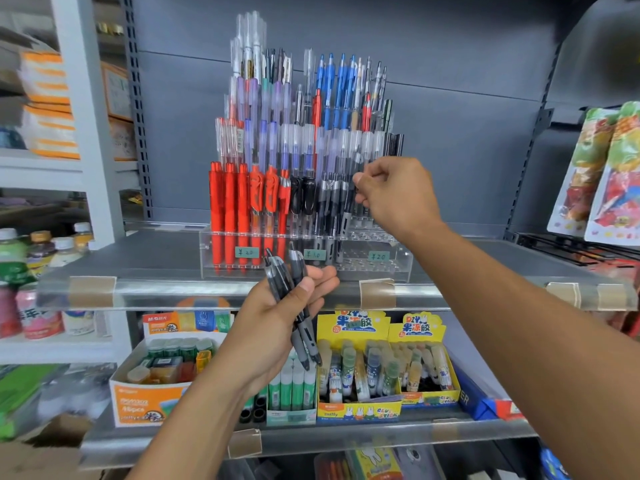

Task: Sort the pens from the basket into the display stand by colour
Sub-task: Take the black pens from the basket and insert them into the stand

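Shelf, display stand, right hand – pen hidden, left hand – black pens

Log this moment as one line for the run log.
left hand: holds black pens | right hand: pinches pen at stand front row, black section | red pens: at row's left
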Demonstrator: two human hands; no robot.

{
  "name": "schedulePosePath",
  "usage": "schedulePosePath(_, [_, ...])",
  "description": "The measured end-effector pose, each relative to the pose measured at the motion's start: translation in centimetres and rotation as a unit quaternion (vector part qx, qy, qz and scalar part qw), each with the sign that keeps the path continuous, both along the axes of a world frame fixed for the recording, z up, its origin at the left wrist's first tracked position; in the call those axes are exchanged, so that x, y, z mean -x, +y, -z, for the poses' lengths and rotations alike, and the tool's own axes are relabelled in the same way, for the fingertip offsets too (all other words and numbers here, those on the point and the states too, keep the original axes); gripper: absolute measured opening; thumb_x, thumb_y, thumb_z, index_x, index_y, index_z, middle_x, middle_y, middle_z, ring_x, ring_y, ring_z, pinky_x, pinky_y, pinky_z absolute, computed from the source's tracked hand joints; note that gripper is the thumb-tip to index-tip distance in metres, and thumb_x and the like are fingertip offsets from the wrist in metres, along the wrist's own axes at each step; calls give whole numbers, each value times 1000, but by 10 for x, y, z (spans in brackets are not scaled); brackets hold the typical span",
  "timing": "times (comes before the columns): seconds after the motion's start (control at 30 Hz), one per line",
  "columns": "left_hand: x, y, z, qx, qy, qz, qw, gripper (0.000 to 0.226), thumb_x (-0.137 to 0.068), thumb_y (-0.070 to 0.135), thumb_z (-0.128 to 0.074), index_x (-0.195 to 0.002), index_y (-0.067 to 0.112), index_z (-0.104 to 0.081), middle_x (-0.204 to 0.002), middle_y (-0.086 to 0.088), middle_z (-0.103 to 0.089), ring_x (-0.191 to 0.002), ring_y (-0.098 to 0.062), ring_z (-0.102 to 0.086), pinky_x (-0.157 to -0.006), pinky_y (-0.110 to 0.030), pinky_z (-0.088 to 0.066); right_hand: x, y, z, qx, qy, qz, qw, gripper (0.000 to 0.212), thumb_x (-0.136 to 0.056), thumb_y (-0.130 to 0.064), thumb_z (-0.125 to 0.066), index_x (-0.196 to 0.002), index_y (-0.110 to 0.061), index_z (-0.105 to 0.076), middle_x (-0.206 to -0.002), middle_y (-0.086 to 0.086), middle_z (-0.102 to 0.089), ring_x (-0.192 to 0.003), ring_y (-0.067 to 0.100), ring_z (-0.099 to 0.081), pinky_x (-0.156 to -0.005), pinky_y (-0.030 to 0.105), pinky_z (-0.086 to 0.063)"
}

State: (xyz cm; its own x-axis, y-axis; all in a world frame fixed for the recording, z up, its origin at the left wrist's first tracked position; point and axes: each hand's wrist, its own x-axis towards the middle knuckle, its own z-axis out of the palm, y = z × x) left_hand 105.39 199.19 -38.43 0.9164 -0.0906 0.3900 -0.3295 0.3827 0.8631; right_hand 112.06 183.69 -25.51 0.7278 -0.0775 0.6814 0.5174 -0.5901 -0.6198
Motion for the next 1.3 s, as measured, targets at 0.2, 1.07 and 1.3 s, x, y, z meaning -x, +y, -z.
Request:
schedulePosePath(0.2, [-1,2,-1,-20,-1,-16,1000,26,-97,10,-46,-116,11,-64,-118,-1,-71,-114,-15,-65,-100,-31,-45,-3,3,20,55,50,1,997,22,-94,-22,-64,-81,-4,-67,-70,5,-71,-61,3,-65,-68,17,-52])
schedulePosePath(1.07, [2,5,-1,-102,-14,-37,994,25,-99,10,-47,-115,13,-66,-109,-3,-74,-111,-14,-66,-102,-35,-43,60,13,62,46,94,-214,971,13,-95,-18,-62,-90,-9,-71,-78,4,-68,-61,6,-66,-57,10,-49])
schedulePosePath(1.3, [1,6,1,-126,2,-50,991,26,-100,8,-46,-116,17,-65,-107,1,-75,-108,-13,-67,-101,-36,-46,54,6,62,40,75,-160,983,13,-94,-25,-63,-95,-15,-71,-78,-1,-73,-69,6,-69,-66,14,-53])
